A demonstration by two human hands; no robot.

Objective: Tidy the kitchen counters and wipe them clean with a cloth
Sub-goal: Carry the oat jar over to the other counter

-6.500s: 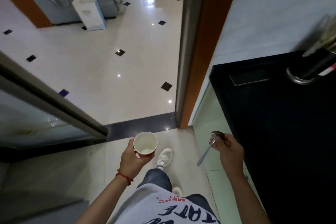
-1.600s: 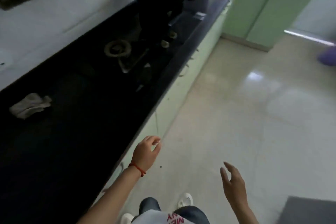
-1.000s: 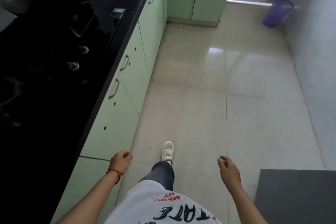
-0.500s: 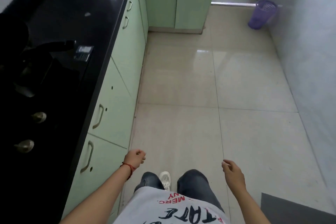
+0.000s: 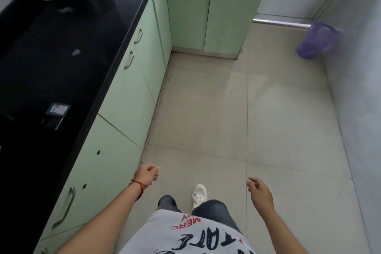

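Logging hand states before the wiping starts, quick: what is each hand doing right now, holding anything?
Left hand: fingers loosely curled, holding nothing, beside the green cabinets.
Right hand: open, fingers relaxed, holding nothing, above the floor.

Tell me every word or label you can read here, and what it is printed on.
"MERC": red letters on the grey shirt, seen upside down.
"TATE": big black letters on the same shirt, cut off at the frame edge.
Small dark box on the black counter: its label is too blurred to read.

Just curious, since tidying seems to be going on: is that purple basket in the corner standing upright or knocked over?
Upright. The purple basket stands on the floor by the wall, its open rim facing up.
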